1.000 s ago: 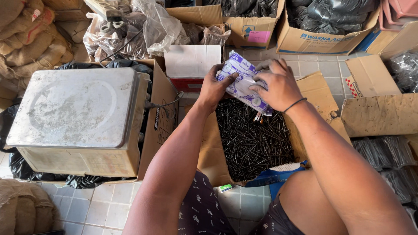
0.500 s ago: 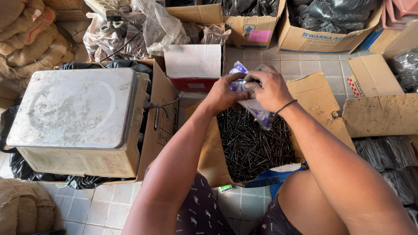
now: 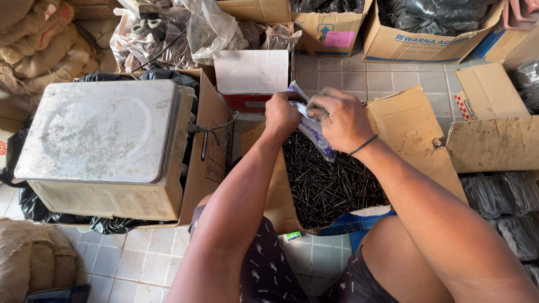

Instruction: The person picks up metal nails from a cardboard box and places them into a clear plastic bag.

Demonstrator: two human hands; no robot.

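Both arms reach toward twelve o'clock, fists together over the box of nails (image 3: 328,188). The left hand (image 3: 282,115) and right hand (image 3: 342,119) both clench the bag (image 3: 312,128), now more crumpled and hidden than before.

Bright, even daylight, no hard directional source visible. Shadows soft and short: shallow shade under the metal scale (image 3: 106,140) on the tiled floor (image 3: 140,264), darker pocket inside the open box of black nails (image 3: 328,185). The scale's top plate (image 3: 95,126) takes a broad diffuse sheen, slightly washed out, not clipped. Clear plastic bags (image 3: 191,28) at the top throw small specular highlights. Black bags (image 3: 438,17) upper right go nearly detail-free. Focus sharp across the frame centre; left hand (image 3: 282,115) and right hand (image 3: 337,119) crisp, no motion blur. Wide-angle lens: box edges bow and stretch toward the corners, forearms look oversized at the bottom edge.
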